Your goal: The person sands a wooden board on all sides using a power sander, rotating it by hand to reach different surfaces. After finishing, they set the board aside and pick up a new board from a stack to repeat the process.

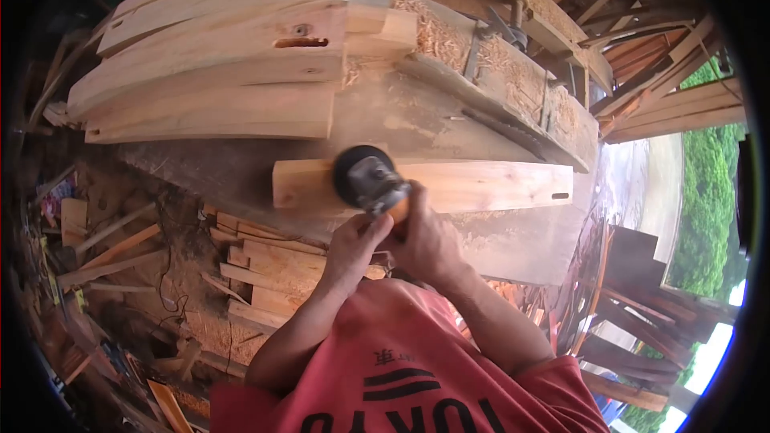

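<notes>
Sanding a pale, straight-grained plank (pixel 481 186), which lies lengthwise near the front edge of the worn, dusty surface (pixel 417 124). The left hand (pixel 353 242) and right hand (pixel 429 239) are both clenched on the body of the disc sander (pixel 367 178), whose round black pad sits on the plank's left half. The pad is probably best held flat and run along the grain with even pressure, to avoid gouges. Curved, slotted planks (pixel 233 56) are stacked at the far left corner, with curly shavings (pixel 449 40) beside them.

Red T-shirt (pixel 449 337), black lettering (pixel 417 421) and stripes, bare forearms
</notes>
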`<move>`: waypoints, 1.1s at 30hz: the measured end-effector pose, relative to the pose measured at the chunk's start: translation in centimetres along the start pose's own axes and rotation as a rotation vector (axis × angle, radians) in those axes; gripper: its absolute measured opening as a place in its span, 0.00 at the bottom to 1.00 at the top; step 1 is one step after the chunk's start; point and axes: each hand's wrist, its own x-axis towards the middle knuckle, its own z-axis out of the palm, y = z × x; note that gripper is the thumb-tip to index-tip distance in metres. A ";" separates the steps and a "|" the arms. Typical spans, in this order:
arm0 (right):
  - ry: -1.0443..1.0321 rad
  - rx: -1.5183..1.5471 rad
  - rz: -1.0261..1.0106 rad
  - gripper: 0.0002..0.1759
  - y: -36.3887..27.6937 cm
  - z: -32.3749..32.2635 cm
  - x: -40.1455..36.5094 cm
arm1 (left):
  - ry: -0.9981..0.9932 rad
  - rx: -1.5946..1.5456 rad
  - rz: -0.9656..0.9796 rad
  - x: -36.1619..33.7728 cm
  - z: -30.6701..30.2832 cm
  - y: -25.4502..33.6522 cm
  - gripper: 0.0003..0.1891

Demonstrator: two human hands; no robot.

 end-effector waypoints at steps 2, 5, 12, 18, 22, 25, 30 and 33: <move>0.133 0.020 0.015 0.39 3.6 -1.6 -0.4 | 0.050 0.183 0.336 0.9 -0.4 -1.3 0.22; 0.287 0.060 0.027 0.39 9.1 -4.8 -1.4 | 0.431 0.683 0.834 3.8 -3.1 -1.0 0.19; 0.478 0.038 0.217 0.38 22.9 -12.5 -2.9 | 1.034 1.408 0.718 10.1 -5.2 0.6 0.23; 0.541 0.256 0.196 0.38 25.6 -13.5 -2.9 | 0.955 1.377 0.622 10.2 -4.6 1.0 0.18; 0.102 0.092 0.295 0.41 16.6 -12.3 -2.6 | 0.986 1.412 0.604 9.7 -3.6 0.9 0.17; 0.286 0.027 0.031 0.42 17.7 -10.2 -2.2 | 0.963 1.440 0.628 9.8 -4.0 0.9 0.18; 0.292 0.039 0.348 0.39 22.8 -15.2 -2.3 | 0.941 1.444 0.675 10.1 -4.4 0.8 0.18; 0.492 0.060 0.337 0.37 29.3 -17.5 -2.5 | 0.939 1.458 0.672 10.2 -4.5 0.8 0.18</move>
